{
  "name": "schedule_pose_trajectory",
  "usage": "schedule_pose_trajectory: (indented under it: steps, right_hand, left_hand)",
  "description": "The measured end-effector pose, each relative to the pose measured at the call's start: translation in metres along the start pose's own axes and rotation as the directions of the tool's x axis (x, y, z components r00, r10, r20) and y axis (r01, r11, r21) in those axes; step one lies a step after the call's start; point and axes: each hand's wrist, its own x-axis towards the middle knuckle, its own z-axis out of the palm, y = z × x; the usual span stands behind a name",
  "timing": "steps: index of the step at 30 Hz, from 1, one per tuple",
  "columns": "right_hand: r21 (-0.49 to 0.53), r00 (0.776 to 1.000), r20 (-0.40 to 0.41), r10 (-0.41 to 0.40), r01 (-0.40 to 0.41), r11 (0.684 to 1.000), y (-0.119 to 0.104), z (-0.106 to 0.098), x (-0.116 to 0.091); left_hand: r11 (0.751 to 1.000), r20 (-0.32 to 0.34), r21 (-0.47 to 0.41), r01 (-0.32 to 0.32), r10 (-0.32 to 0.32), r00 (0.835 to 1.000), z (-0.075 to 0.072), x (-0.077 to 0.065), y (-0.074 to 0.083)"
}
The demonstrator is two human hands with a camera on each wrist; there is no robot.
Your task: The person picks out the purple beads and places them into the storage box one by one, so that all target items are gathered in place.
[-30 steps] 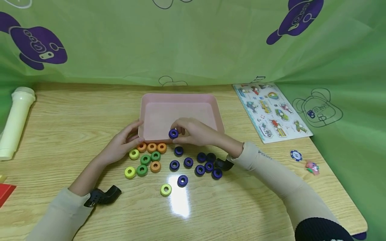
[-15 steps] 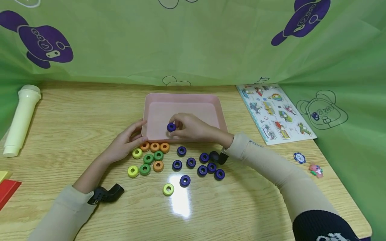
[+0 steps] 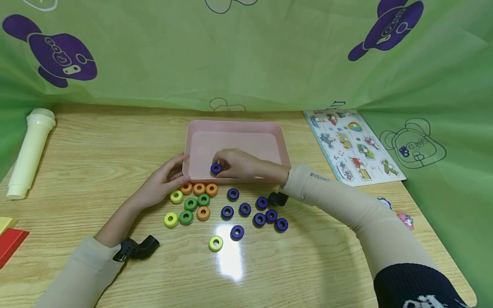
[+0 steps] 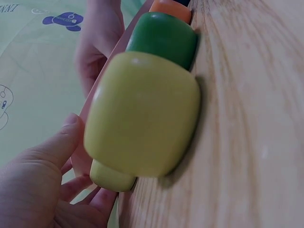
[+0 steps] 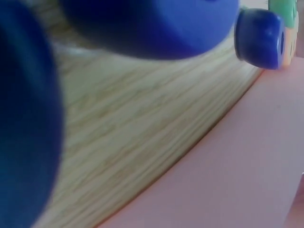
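A pink tray (image 3: 246, 128) lies on the table, and my left hand (image 3: 158, 184) holds its near left corner, thumb at the front rim and fingers along the side. The left wrist view shows that thumb (image 4: 57, 142) against the tray's edge. My right hand (image 3: 240, 164) pinches a dark blue ring (image 3: 216, 168) low inside the tray, near its front left part. In front of the tray lie several more blue rings (image 3: 227, 212), orange rings (image 3: 199, 189), green rings (image 3: 186, 217) and yellow rings (image 3: 171, 220).
A sticker-style picture board (image 3: 354, 147) lies at the back right. A poker chip (image 3: 385, 202) and a small pink figure (image 3: 406, 220) are partly behind the right sleeve. A cream tube (image 3: 31, 154) and a red block (image 3: 11, 246) lie left. A green curtain (image 3: 246, 55) stands behind.
My right hand has carried the blue ring from the tray's front rim inward, slightly left and down into the tray. The left hand keeps its place at the corner.
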Motion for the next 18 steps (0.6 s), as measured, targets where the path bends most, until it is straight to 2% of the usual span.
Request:
schedule_pose_trajectory:
  steps: [6, 13, 18]
  right_hand:
    - [-0.02, 1.0, 0.023, -0.014, 0.014, 1.0, -0.003, 0.002, 0.002]
    - [0.012, 0.999, 0.039, -0.005, 0.004, 1.0, -0.005, 0.003, 0.004]
    - [0.057, 0.999, 0.041, -0.003, 0.001, 0.998, -0.006, 0.006, 0.008]
  left_hand:
    - [1.0, -0.004, -0.005, -0.011, 0.011, 1.0, 0.003, -0.001, 0.012]
    - [1.0, -0.008, 0.013, -0.002, 0.002, 1.0, 0.0, 0.0, -0.003]
    - [1.0, -0.008, 0.009, -0.004, 0.004, 1.0, -0.001, 0.0, -0.006]
